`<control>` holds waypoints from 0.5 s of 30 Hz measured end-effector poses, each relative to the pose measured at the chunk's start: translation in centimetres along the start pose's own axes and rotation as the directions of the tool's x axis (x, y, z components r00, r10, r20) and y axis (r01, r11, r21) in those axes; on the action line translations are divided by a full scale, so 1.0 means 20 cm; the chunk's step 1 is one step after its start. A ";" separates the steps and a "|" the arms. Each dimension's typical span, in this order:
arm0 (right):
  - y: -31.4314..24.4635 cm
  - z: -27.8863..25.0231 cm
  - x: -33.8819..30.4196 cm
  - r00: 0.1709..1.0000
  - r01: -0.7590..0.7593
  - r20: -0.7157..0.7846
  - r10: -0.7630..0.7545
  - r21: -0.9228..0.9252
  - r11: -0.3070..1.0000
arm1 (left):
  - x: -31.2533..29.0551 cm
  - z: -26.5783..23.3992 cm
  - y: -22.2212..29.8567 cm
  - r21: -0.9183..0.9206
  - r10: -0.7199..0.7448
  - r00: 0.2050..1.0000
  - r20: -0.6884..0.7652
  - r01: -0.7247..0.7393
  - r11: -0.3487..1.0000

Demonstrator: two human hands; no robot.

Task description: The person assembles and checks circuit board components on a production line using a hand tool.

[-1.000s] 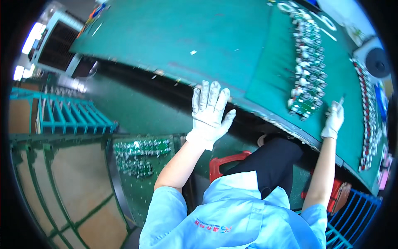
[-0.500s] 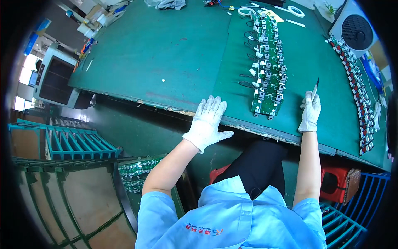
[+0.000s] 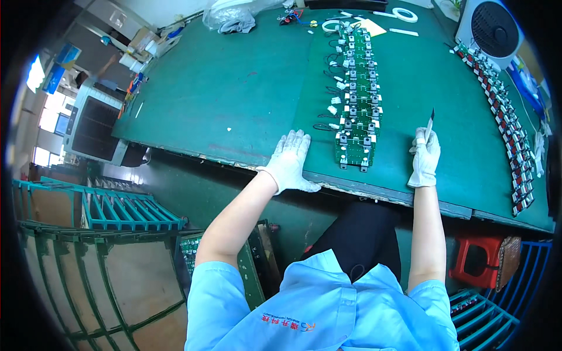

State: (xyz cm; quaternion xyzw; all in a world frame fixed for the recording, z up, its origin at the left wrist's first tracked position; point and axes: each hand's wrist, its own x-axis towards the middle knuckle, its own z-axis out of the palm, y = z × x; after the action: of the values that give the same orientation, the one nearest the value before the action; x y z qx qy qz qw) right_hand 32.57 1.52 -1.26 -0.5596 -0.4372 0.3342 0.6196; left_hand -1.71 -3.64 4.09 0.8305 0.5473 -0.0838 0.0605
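My left hand (image 3: 289, 163), in a white glove, lies at the table's near edge with its fingers stretched out, holding nothing. Right of it, a long row of green circuit boards (image 3: 357, 130) runs away from me, with black and white parts on top. Short black leads with white connectors stick out along the row's left side. My right hand (image 3: 425, 159), also gloved, is on the right of the boards, apart from them. Its fingers are closed round a slim pen-like tool (image 3: 429, 125) with a pale body and a dark tip pointing away from me.
A second row of parts with red and silver pieces (image 3: 502, 120) curves along the table's right side. Behind it stands a grey fan unit (image 3: 495, 32). Tape rolls (image 3: 405, 14) lie at the back. Below the edge are a red stool (image 3: 468, 257) and teal racks (image 3: 132, 209).
The view has turned a little, so the boards and table sit further left in it. My left hand is slightly closer to the boards. The right hand still grips the pen-like tool.
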 end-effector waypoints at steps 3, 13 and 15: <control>0.00 0.01 0.01 1.000 -0.009 -0.002 0.009 0.069 0.998 | 0.01 0.02 -0.03 -0.035 -0.004 1.000 -0.016 0.003 0.999; 0.02 -0.11 -0.04 0.990 -0.121 -0.018 0.138 0.379 0.917 | -0.17 0.07 0.06 -0.427 -0.423 0.851 -0.309 -0.522 -0.738; -0.09 -0.17 -0.12 0.974 -0.212 0.004 0.224 0.347 0.914 | -0.36 -0.16 0.28 -0.077 -0.495 0.843 -0.211 -0.519 -0.851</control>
State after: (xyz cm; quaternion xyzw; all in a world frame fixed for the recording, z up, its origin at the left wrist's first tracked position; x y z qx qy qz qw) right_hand 34.54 -2.29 0.15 -0.4934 -0.2956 0.4627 0.6746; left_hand 0.94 -11.68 8.68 0.0691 0.0556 0.7440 0.6623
